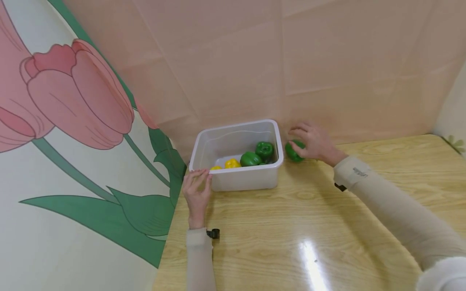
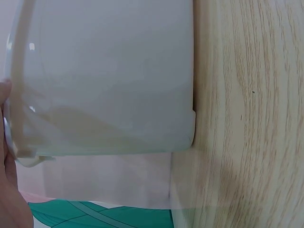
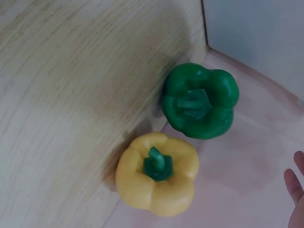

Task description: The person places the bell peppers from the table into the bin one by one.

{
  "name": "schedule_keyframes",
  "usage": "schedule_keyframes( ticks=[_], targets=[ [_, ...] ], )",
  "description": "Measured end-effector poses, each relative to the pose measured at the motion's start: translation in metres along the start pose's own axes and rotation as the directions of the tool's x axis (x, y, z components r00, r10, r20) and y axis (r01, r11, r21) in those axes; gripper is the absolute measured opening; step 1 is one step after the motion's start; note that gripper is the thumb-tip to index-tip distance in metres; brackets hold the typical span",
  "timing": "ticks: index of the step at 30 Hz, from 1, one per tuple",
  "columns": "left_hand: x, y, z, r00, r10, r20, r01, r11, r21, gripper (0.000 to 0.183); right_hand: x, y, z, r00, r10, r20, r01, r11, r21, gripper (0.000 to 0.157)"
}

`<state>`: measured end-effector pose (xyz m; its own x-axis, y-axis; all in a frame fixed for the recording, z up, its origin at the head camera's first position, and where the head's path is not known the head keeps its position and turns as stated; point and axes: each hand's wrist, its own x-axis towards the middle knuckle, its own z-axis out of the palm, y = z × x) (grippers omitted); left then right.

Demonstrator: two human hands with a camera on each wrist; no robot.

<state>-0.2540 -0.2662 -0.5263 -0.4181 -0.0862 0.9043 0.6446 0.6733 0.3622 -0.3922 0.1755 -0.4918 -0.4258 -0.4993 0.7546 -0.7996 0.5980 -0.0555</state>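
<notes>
My left hand [image 1: 197, 195] grips the rim of a pale grey plastic bin [image 1: 245, 180] at its front left corner. In the left wrist view, the bin's outer wall [image 2: 114, 80] fills much of the picture. To the right of the bin, my right hand [image 1: 316, 141] hovers with parted fingers over a green bell pepper [image 1: 292, 152]. The right wrist view shows this green pepper [image 3: 199, 102] beside a yellow bell pepper [image 3: 156, 175], with fingertips [image 3: 293, 186] apart from both. That yellow pepper is hidden in the head view.
Inside the bin lie green peppers [image 1: 250, 159] and yellow peppers [image 1: 232, 163]. A wood-grain table [image 1: 262, 234] carries everything. Behind it hangs a creased pinkish-beige sheet [image 1: 233, 60]. A wall with a painted tulip [image 1: 80, 93] borders the left side.
</notes>
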Motion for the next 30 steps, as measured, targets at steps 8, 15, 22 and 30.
schedule_keyframes(
  ticks=[8,15,22,30],
  targets=[
    [0.000,0.001,0.000,1.000,0.006,0.000,-0.006,1.000,-0.001,0.022,-0.008,0.001,0.010,0.998,0.048,-0.036,-0.048,0.999,0.012,0.040],
    [0.001,0.002,0.002,1.000,0.016,0.001,-0.016,1.000,-0.006,0.020,-0.015,0.005,0.016,0.991,0.101,-0.090,-0.099,0.995,0.018,0.044],
    [0.001,0.002,0.002,1.000,0.010,-0.001,-0.010,1.000,-0.010,0.021,-0.026,-0.002,0.027,0.977,0.174,-0.123,-0.168,0.984,0.056,0.044],
    [0.002,0.002,0.000,1.000,0.013,-0.008,-0.013,1.000,-0.006,0.020,-0.034,-0.009,0.036,0.951,0.307,-0.024,-0.306,0.951,0.051,0.050]
  ],
)
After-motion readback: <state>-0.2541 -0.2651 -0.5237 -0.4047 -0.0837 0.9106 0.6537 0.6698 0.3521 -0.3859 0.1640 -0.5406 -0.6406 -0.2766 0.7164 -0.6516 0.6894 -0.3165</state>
